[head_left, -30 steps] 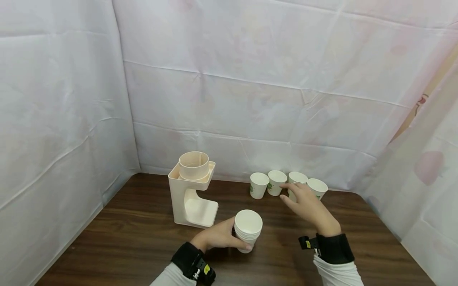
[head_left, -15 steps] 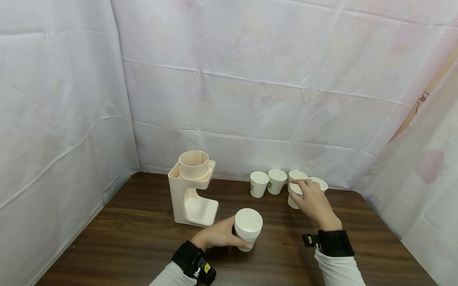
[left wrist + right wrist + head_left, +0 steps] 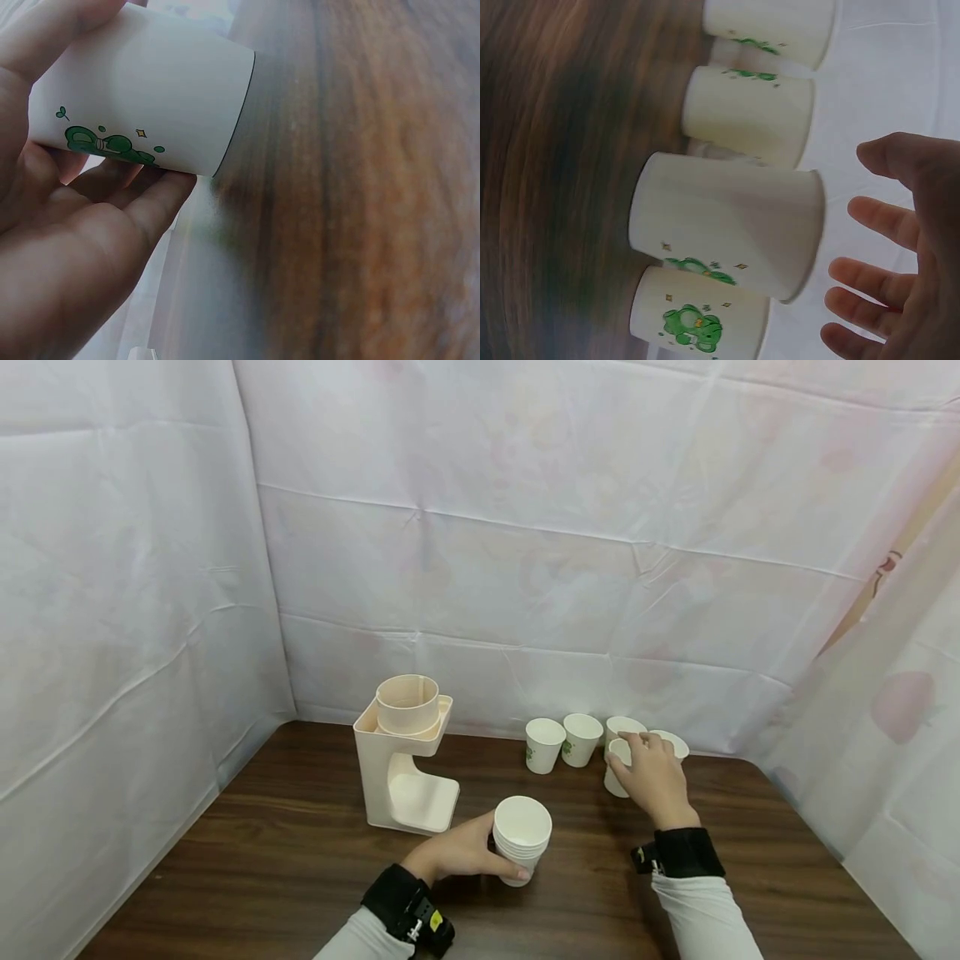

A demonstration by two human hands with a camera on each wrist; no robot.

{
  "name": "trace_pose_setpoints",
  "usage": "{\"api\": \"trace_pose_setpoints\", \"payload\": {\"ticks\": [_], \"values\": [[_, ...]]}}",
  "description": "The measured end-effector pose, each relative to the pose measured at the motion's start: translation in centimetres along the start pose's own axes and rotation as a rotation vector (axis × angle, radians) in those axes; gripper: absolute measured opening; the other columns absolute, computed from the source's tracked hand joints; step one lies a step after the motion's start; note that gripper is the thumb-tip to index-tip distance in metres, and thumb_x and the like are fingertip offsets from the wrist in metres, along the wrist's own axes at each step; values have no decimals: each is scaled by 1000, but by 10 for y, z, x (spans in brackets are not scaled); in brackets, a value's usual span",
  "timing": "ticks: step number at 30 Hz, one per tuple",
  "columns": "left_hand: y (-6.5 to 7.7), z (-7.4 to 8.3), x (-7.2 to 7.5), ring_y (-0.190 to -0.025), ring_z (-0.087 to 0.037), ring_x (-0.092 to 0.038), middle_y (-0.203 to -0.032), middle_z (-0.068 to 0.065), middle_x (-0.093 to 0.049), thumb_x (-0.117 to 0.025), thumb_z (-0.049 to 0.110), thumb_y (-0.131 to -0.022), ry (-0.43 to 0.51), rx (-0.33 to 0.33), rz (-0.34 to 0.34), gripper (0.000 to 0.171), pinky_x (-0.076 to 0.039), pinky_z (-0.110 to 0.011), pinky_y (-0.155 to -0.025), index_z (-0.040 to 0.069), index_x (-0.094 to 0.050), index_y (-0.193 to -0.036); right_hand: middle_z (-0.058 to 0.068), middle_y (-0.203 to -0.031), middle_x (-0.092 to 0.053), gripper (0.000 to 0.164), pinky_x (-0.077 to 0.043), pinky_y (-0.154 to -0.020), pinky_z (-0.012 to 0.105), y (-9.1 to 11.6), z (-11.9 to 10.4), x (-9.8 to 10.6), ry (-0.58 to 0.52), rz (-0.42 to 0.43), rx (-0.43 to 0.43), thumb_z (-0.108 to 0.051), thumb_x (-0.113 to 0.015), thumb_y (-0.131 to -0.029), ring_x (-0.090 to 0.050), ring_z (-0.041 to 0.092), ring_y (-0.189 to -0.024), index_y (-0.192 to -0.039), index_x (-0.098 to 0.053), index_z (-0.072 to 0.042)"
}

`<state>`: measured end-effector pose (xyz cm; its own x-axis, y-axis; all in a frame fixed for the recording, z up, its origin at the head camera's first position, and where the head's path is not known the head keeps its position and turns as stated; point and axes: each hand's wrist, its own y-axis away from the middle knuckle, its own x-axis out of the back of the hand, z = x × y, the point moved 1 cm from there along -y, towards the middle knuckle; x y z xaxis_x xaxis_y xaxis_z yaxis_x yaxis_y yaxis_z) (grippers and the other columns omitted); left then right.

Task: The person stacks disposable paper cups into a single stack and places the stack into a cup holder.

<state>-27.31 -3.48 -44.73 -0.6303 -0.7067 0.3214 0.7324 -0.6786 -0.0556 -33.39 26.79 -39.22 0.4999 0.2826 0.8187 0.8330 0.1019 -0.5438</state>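
Note:
My left hand (image 3: 461, 850) grips a stack of white paper cups (image 3: 522, 843) low on its side, at the front middle of the table. In the left wrist view the thumb and fingers curl round a cup with a green print (image 3: 150, 82). At the back right, my right hand (image 3: 658, 781) is over a single paper cup (image 3: 615, 783) that stands in front of a row of cups. The right wrist view shows its fingers (image 3: 874, 281) spread and apart from that nearest cup (image 3: 727, 225). The hand hides part of this cup in the head view.
Several more paper cups (image 3: 544, 747) stand in a row near the back curtain (image 3: 525, 568). A cream-coloured stand with a round holder on top (image 3: 405, 752) is left of the stack. Dark wood tabletop (image 3: 262, 860) lies under everything.
My right hand has shifted right and slightly back. The cup in front of the row, largely covered by the hand earlier, shows more plainly now. The left hand and stack stay put.

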Motion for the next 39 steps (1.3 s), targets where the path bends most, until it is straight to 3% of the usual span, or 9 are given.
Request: {"api": "trace_pose_setpoints", "payload": {"ticks": [8,19,32,39], "values": [[0,-2,0,-110,-10,-50,-120,6,-57,-81,23,-71,14,-1,-1,78,-33,-46,-101,26,-37,-135,32,-116,-47,47,-43,-75,62,-8,8,-9,47,-111,-30,-38,-55,-92,-41,48,-103,-126,-54,-7],[-1,-2,-1,-111,-11,-49,-122,6,-56,-81,23,-72,43,1,-12,78,-31,-47,-103,26,-36,-135,31,-116,-49,46,-43,-73,62,-13,11,-12,88,-154,-55,-42,-52,-93,-42,47,-102,-125,-56,-10],[0,-1,-1,-110,-10,-50,-120,7,-56,-81,23,-71,13,4,0,78,-33,-46,-101,26,-37,-135,31,-114,-51,45,-42,-74,64,-10,12,-13,96,-169,-53,-42,-50,-94,-44,47,-101,-126,-56,-10],[-1,-1,0,-110,-9,-50,-120,8,-56,-82,24,-71,-5,10,2,79,-33,-46,-102,27,-36,-135,31,-115,-49,47,-44,-71,63,-12,10,-6,90,-245,-59,-44,-50,-93,-42,48,-100,-127,-54,-11]]}}
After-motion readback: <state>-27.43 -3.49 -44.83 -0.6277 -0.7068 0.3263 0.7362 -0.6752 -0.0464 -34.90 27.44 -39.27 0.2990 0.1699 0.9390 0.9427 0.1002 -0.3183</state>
